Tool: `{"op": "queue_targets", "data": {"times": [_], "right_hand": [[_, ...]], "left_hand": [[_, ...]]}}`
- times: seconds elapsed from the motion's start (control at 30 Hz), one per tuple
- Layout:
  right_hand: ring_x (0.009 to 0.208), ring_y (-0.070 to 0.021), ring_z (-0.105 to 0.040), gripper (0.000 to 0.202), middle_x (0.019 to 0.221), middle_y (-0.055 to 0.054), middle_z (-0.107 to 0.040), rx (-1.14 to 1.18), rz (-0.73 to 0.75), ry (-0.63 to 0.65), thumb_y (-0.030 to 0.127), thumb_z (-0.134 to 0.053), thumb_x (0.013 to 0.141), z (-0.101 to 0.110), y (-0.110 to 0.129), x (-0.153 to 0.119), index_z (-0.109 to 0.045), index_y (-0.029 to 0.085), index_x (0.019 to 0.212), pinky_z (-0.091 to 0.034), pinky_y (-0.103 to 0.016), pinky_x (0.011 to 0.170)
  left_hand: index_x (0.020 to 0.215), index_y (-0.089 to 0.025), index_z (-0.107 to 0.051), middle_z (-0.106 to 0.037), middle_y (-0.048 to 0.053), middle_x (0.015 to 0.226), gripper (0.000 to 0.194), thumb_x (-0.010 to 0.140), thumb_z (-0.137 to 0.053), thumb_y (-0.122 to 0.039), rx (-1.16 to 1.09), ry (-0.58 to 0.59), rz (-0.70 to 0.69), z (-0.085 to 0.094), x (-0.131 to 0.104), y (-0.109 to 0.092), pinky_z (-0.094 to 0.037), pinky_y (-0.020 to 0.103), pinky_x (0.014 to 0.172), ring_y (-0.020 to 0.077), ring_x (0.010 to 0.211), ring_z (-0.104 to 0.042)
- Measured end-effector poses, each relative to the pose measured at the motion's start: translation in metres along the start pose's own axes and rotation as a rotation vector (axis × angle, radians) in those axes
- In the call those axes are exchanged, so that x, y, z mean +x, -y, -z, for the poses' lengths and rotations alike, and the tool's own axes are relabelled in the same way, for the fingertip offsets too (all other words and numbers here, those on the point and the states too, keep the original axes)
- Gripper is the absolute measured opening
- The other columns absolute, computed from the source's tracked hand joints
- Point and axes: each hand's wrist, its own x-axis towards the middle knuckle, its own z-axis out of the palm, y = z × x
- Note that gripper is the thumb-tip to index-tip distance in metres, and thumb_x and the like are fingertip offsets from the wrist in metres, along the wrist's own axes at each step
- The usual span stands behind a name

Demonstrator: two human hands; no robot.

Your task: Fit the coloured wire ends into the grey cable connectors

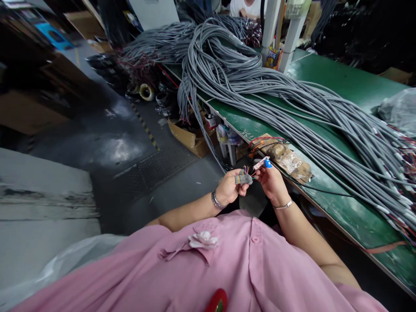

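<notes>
Just in front of my body, at the green table's edge, my left hand (pixel 228 187) is closed round the end of a grey cable (pixel 214 151). A grey wrap with a yellowish band covers one of its fingers. Thin coloured wires (pixel 247 170) fan out from the cable end between my hands. My right hand (pixel 272 185) pinches some of these wires at its fingertips; a blue cover (pixel 268 163) sits on its thumb. Beside that thumb is a small pale strip (pixel 260 163) with dark marks, whose kind I cannot make out. The fingertips are partly hidden.
A large bundle of grey cables (pixel 227 73) lies along the green table (pixel 338 71). A taped brown block (pixel 286 158) with wires sits at the table's near edge. Below stands an open cardboard box (pixel 186 138). Posts (pixel 287 43) rise from the table; a person (pixel 248 8) is behind.
</notes>
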Motion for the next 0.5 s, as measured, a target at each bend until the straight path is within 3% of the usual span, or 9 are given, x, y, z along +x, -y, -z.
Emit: {"op": "queue_targets", "data": {"times": [0.3, 0.5], "right_hand": [[0.056, -0.0078, -0.051, 0.036, 0.068, 0.003, -0.057, -0.006, 0.018, -0.078, 0.054, -0.069, 0.074, -0.001, -0.002, 0.005, -0.062, 0.019, 0.075, -0.047, -0.019, 0.048], [0.061, -0.0093, -0.054, 0.029, 0.072, 0.001, -0.062, 0.043, 0.006, -0.046, 0.049, -0.07, 0.076, -0.003, 0.003, 0.003, -0.065, 0.021, 0.08, -0.049, -0.021, 0.055]], "left_hand": [[0.073, -0.015, -0.056, -0.051, -0.003, 0.044, 0.019, 0.064, -0.067, -0.027, -0.007, 0.064, 0.041, 0.006, 0.016, -0.009, -0.03, 0.02, 0.034, 0.0066, 0.031, -0.036], [0.07, -0.015, -0.056, -0.049, -0.002, 0.043, 0.017, 0.064, -0.065, -0.027, 0.0, 0.097, 0.075, 0.007, 0.023, -0.01, -0.03, 0.02, 0.034, 0.0068, 0.03, -0.036]]}}
